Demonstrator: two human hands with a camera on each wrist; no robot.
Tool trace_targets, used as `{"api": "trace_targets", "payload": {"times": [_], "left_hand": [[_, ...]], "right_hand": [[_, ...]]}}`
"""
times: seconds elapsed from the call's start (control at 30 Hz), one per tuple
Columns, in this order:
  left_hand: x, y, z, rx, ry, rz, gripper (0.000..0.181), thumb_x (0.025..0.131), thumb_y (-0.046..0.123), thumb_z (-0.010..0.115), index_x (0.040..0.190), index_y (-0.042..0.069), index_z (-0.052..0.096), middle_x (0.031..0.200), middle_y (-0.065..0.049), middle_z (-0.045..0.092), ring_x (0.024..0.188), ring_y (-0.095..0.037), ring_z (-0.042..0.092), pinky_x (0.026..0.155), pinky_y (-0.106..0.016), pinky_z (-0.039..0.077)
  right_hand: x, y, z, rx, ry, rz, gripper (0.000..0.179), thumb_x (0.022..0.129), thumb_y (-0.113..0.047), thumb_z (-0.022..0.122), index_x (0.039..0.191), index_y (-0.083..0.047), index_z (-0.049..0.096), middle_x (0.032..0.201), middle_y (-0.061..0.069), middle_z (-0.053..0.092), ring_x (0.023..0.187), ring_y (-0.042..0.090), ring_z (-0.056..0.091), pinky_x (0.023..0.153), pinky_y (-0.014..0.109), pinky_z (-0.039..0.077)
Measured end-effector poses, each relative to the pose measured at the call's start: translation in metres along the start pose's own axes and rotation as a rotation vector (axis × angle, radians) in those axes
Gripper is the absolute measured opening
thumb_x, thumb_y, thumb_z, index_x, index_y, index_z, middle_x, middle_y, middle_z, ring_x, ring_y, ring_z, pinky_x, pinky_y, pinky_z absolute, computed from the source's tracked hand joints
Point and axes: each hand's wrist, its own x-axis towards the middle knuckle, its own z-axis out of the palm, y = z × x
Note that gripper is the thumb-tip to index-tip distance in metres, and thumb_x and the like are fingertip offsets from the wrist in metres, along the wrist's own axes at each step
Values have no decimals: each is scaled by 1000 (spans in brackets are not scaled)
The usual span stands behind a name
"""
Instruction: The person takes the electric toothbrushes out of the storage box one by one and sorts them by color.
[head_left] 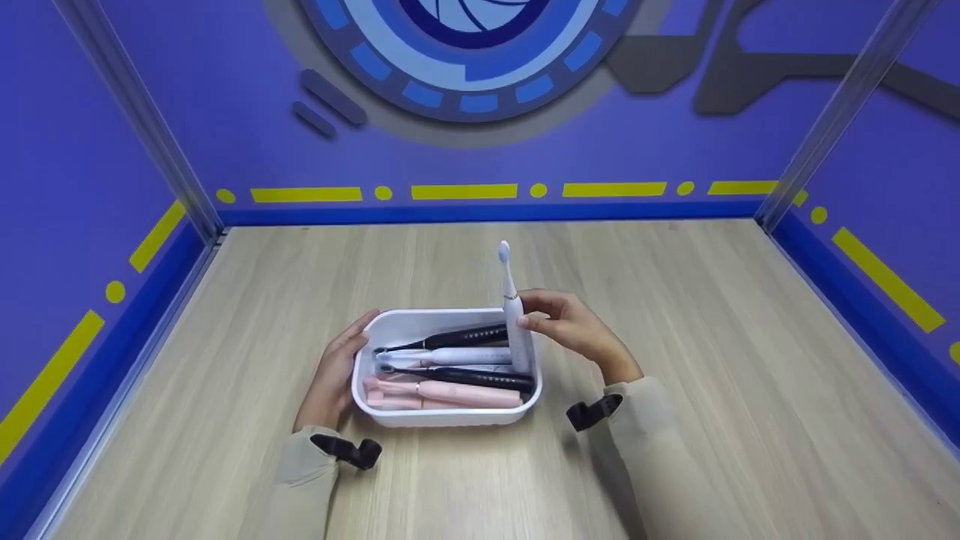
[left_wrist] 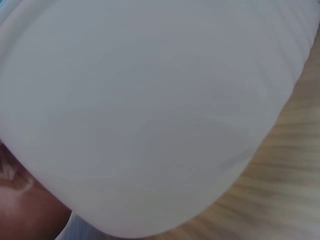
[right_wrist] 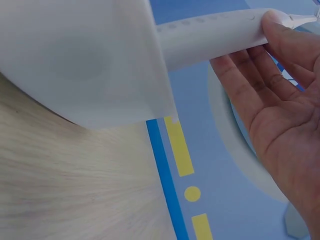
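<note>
My right hand (head_left: 570, 326) pinches a white electric toothbrush (head_left: 514, 330) between thumb and fingers, high on its handle. The brush stands nearly upright, head up, its lower end inside the right side of a white plastic bin (head_left: 442, 418). In the right wrist view the handle (right_wrist: 215, 35) rises past the bin's rim. My left hand (head_left: 337, 375) holds the bin's left side, with the thumb at the rim. Inside lie a black electric toothbrush (head_left: 469, 335), a white one (head_left: 469, 355), another black one (head_left: 480, 377) and pink ones (head_left: 465, 392), heads to the left.
The bin stands on a wood-grain table (head_left: 720, 337). Blue printed panels (head_left: 480, 165) with yellow dashes enclose the table at the back and both sides. A black wrist camera (head_left: 349, 450) sits on the left sleeve, another black camera (head_left: 594, 412) on the right.
</note>
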Motion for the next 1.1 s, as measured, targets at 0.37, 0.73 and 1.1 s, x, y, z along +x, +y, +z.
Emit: {"api": "trace_targets", "payload": {"times": [0.37,0.73,1.1], "left_hand": [[-2,1,1,4,2,9,48,101,7,29,149,5,33,158,-10,26,146,-24,24,121,-38,20],[-1,0,1,31,17,4,48,100,8,30,149,7,34,159,-7,25,147,-23,23,121,-37,20],[-1,0,1,15,-7,12,48,101,6,29,149,5,32,159,-9,23,147,-23,20,121,-38,18]], "right_hand": [[-3,-2,-8,62,44,-13,40,90,-13,65,125,6,58,117,13,65,104,10,62,92,26,53],[-2,-4,-16,177,89,-59,41,90,-6,63,126,12,54,109,-5,68,103,10,63,93,27,53],[-4,-5,-20,204,115,-90,43,90,-6,64,127,13,52,108,-6,69,103,10,64,94,27,53]]}}
